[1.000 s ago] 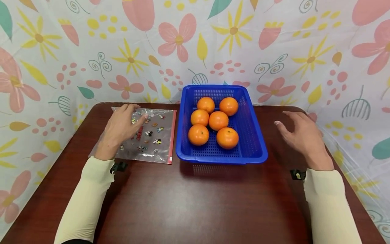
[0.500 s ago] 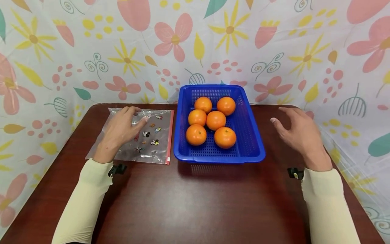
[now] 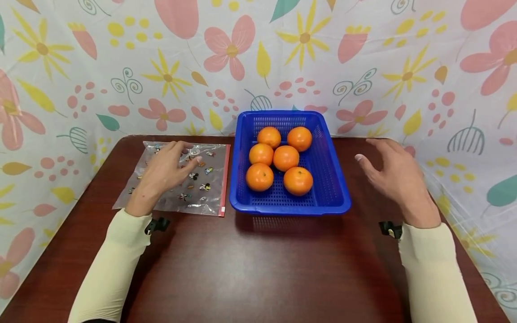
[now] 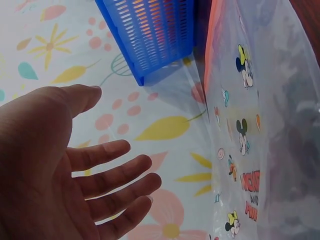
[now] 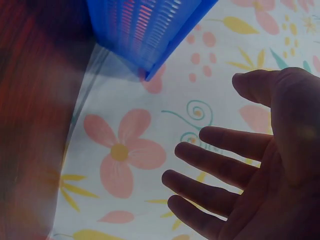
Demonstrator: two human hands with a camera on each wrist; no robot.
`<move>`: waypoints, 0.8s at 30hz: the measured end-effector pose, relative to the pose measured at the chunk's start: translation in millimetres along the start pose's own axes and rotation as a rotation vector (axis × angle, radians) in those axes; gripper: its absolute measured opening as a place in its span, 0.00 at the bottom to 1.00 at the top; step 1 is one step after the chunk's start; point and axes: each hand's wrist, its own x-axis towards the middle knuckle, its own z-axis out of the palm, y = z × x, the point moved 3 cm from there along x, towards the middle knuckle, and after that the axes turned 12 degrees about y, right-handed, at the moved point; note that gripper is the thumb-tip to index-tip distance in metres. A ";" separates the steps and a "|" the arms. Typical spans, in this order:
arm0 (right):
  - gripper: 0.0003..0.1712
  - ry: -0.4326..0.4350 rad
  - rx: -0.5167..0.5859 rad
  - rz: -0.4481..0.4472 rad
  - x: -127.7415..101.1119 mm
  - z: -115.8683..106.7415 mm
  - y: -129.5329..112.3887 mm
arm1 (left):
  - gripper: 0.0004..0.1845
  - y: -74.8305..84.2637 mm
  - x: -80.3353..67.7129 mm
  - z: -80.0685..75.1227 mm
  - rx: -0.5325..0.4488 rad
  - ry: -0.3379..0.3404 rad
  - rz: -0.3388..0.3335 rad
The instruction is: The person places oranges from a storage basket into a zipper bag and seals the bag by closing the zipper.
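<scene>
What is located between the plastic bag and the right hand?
In the head view, the blue basket with six oranges stands between the plastic bag and the right hand.

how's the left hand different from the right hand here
The left hand lies over the clear cartoon-print bag, left of the blue basket; the right hand is over bare table, right of the basket. Whether either touches what lies beneath it is unclear. Both are open, fingers relaxed, holding nothing.
</scene>
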 end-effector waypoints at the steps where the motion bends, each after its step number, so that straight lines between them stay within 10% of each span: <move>1: 0.31 0.001 0.001 -0.003 0.6 -0.3 -0.8 | 0.32 0.4 -0.3 0.9 -0.001 0.001 0.003; 24: 0.35 -0.048 -0.026 0.003 -0.6 -6.2 -16.3 | 0.28 16.9 -4.6 17.6 0.010 -0.058 0.065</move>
